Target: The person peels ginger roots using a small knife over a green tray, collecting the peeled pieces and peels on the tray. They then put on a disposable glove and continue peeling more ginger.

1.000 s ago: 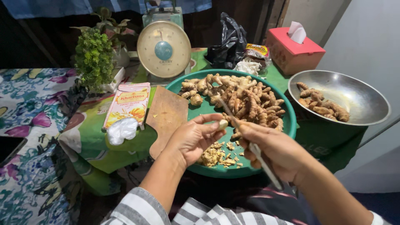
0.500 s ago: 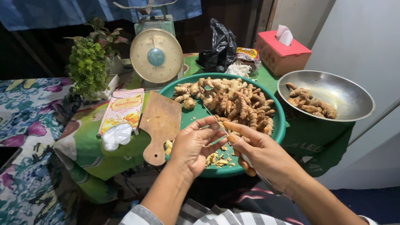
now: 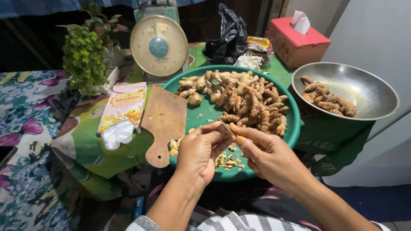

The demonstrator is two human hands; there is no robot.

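At tray's 6 o'clock: peeling spot, scraps (image 3: 227, 161) drop into tray (image 3: 293, 128).
Left hand (image 3: 199, 154): grip pinches root piece.
Right hand (image 3: 267, 156): grip closed on knife (image 3: 220, 120), blade toward 11 o'clock.

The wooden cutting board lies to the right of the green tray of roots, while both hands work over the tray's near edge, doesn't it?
Not quite. The head view shows the wooden cutting board lying to the left of the green tray, its edge overlapping the rim. The rest holds: the left hand and right hand work over the tray's near edge, beside the heap of roots.
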